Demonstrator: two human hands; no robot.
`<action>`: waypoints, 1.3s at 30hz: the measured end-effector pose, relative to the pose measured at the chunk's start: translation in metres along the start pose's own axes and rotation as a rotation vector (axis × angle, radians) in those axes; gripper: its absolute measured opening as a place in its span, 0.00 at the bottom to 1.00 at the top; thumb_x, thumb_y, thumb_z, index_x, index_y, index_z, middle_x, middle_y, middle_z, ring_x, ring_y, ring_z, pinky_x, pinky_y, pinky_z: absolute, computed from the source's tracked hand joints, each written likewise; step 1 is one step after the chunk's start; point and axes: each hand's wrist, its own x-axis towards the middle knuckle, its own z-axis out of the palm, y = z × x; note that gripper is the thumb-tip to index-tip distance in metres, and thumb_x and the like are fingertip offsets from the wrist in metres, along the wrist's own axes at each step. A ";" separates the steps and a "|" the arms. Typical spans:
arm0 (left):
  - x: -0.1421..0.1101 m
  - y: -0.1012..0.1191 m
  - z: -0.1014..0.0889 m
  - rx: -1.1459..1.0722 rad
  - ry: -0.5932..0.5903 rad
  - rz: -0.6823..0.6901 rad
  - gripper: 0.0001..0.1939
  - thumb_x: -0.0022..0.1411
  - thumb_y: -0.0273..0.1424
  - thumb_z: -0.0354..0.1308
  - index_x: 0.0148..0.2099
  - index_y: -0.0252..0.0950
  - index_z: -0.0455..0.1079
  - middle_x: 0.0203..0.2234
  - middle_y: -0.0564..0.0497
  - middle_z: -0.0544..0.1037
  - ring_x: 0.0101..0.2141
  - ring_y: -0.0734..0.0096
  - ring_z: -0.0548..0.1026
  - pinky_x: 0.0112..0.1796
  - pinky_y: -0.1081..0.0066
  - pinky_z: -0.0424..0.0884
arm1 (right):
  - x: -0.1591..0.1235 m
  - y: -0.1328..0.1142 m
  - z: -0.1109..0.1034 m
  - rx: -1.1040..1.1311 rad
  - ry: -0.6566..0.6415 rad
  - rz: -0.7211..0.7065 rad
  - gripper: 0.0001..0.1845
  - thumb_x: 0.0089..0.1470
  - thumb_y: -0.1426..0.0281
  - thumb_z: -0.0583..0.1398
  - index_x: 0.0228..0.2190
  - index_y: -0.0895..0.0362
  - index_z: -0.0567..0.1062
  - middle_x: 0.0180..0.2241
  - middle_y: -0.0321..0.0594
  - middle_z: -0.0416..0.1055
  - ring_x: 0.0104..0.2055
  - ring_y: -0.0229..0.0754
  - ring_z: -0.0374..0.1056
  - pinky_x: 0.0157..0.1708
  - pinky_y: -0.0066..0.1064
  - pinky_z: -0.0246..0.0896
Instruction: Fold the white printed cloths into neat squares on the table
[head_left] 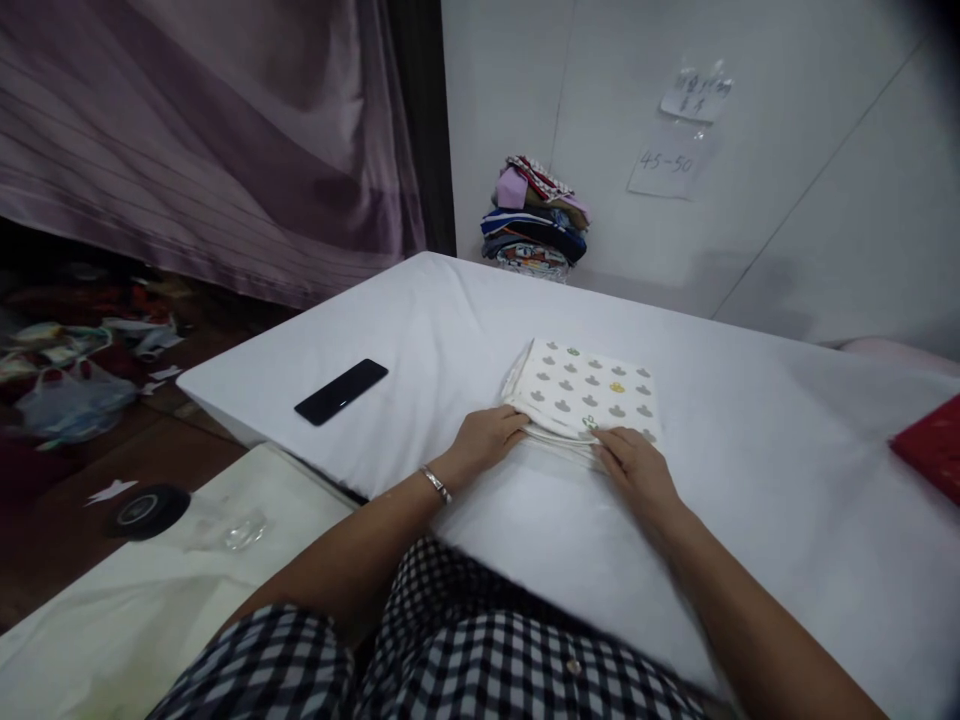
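Note:
A folded white cloth [592, 392] printed with small grey and coloured shapes lies on the white table [750, 470]. My left hand [486, 438] grips its near left edge, fingers curled round the stacked layers. My right hand [636, 462] rests on the near right corner, fingers pressed on the edge of the fabric. A metal bracelet sits on my left wrist.
A black phone [341, 391] lies on the table to the left. A stack of folded coloured clothes [534, 220] stands against the far wall. A red item [934, 445] is at the right edge. Litter and a roll of tape [141, 510] lie on the floor to the left.

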 end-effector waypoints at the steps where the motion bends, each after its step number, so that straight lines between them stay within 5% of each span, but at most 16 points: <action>1: 0.001 0.000 0.000 0.008 -0.003 0.004 0.12 0.65 0.35 0.47 0.44 0.43 0.70 0.37 0.53 0.75 0.36 0.71 0.73 0.34 0.73 0.65 | 0.000 0.000 0.000 -0.009 0.004 0.007 0.18 0.61 0.63 0.47 0.46 0.51 0.72 0.41 0.42 0.72 0.44 0.47 0.66 0.40 0.39 0.64; 10: 0.005 -0.001 -0.001 0.110 -0.047 -0.056 0.15 0.68 0.38 0.42 0.38 0.39 0.69 0.35 0.53 0.76 0.36 0.71 0.72 0.32 0.73 0.63 | -0.003 -0.002 -0.006 -0.051 -0.045 -0.130 0.19 0.60 0.62 0.50 0.49 0.52 0.70 0.43 0.45 0.71 0.43 0.48 0.65 0.41 0.40 0.63; 23: 0.007 -0.002 0.002 0.203 0.001 -0.057 0.13 0.67 0.35 0.45 0.38 0.37 0.68 0.33 0.52 0.76 0.33 0.71 0.73 0.30 0.72 0.63 | -0.003 0.002 0.004 -0.049 0.101 -0.036 0.16 0.61 0.64 0.49 0.45 0.51 0.72 0.42 0.41 0.74 0.43 0.46 0.69 0.39 0.38 0.66; 28: -0.004 0.012 0.005 0.213 0.141 0.058 0.10 0.66 0.31 0.46 0.43 0.39 0.68 0.32 0.52 0.75 0.33 0.72 0.71 0.31 0.73 0.63 | -0.002 0.003 0.005 -0.063 0.102 -0.024 0.15 0.61 0.65 0.50 0.46 0.52 0.71 0.42 0.40 0.74 0.43 0.45 0.69 0.38 0.37 0.66; 33: 0.001 0.035 0.017 0.252 0.088 0.265 0.11 0.64 0.26 0.47 0.32 0.38 0.69 0.30 0.53 0.72 0.31 0.72 0.68 0.30 0.71 0.61 | -0.001 0.003 0.008 -0.082 0.103 -0.021 0.14 0.60 0.65 0.51 0.45 0.53 0.71 0.42 0.41 0.74 0.42 0.45 0.69 0.38 0.37 0.66; 39: 0.020 0.040 0.033 0.299 0.106 0.275 0.08 0.65 0.28 0.48 0.40 0.37 0.69 0.34 0.51 0.72 0.36 0.69 0.68 0.32 0.70 0.61 | -0.001 0.003 0.008 -0.086 0.121 -0.018 0.13 0.59 0.65 0.52 0.45 0.53 0.71 0.41 0.40 0.74 0.42 0.45 0.69 0.38 0.36 0.65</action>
